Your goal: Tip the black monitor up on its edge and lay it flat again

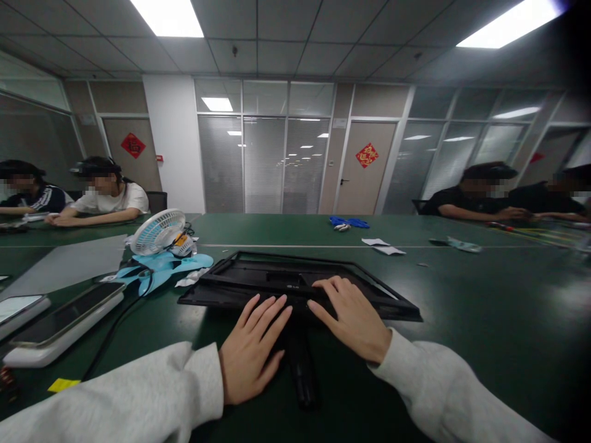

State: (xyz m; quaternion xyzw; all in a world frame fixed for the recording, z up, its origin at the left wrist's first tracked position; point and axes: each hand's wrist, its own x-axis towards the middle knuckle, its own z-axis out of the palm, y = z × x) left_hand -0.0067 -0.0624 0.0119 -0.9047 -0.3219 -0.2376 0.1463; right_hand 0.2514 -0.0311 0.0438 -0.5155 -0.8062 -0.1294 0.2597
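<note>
A black monitor casing with a small LG logo lies on the green table in front of me, with a thin black frame on top of it. From its near edge a black stand neck points toward me. My left hand is stretched out, its fingertips at the near edge of the casing, left of the neck. My right hand rests on the frame's near bar beside the logo, fingers spread and thumb apart. Neither hand is wrapped around anything.
Left of the casing stand a white fan head and blue fan blades. A phone lies on a white box nearer me. Blue gloves and papers lie farther back. Several people sit along the far side.
</note>
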